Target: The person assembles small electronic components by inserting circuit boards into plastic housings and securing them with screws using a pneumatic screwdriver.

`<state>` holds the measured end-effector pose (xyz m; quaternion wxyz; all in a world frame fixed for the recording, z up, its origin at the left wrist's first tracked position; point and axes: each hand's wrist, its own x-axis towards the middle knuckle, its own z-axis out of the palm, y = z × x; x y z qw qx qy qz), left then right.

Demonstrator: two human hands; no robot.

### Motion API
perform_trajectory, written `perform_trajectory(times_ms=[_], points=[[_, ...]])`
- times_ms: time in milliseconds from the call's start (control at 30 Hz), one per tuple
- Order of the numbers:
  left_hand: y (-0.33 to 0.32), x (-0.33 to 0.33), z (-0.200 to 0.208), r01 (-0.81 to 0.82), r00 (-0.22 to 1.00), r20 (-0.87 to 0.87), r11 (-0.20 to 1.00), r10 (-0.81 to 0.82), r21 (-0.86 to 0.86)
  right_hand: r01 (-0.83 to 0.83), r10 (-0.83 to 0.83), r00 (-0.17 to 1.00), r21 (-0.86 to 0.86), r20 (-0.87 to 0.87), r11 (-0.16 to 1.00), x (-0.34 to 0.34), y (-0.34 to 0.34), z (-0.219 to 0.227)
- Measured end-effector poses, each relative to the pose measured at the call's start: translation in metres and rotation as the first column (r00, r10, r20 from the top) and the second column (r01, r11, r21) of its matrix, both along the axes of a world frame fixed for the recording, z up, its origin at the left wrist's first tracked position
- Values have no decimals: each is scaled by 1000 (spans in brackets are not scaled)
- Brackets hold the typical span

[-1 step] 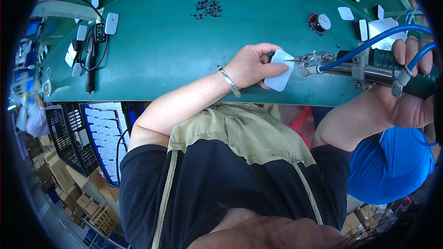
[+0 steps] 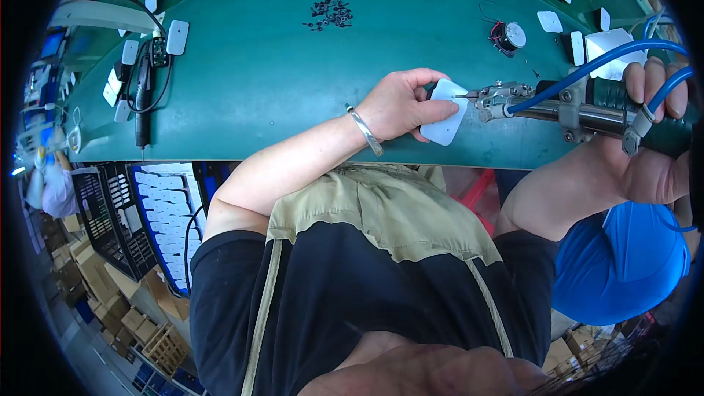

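My smooth green counter (image 2: 257, 66) spreads ahead of me, with brown cardboard boxes (image 2: 94, 271) piled below at far left. I see nothing shifted since the earlier frame. My left hand (image 2: 392, 108) is closed around one white, round-cornered flat case (image 2: 441, 131) near the front edge, thumb on top. My right hand (image 2: 653, 167) wraps around one silver, tubular metal tool (image 2: 603, 119), its tip at the case. I count two blue hoses (image 2: 592, 64), one round, white-and-black part (image 2: 515, 34) and one pile of small black pieces (image 2: 329, 15), too jumbled to number.
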<state>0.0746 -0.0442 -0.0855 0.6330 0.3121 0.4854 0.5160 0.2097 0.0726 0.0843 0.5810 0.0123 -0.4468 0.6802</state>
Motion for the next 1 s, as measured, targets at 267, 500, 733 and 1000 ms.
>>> perform_trajectory(times_ms=[267, 500, 733, 1000], points=[[4, -6, 25, 40, 996, -73, 992, -48, -118, 147, -140, 989, -140, 55, 979, -17, -20, 10], [7, -5, 13, 29, 988, -145, 993, -46, -119, 268, -249, 963, -259, 103, 928, -28, -27, 17], [-16, -26, -25, -150, 977, -155, 989, 147, -7, -387, 356, 912, 136, 205, 912, 33, 35, -5], [-15, -13, -11, -68, 957, 270, 986, 107, -150, -112, 103, 992, 141, 70, 984, 21, 13, -7]])
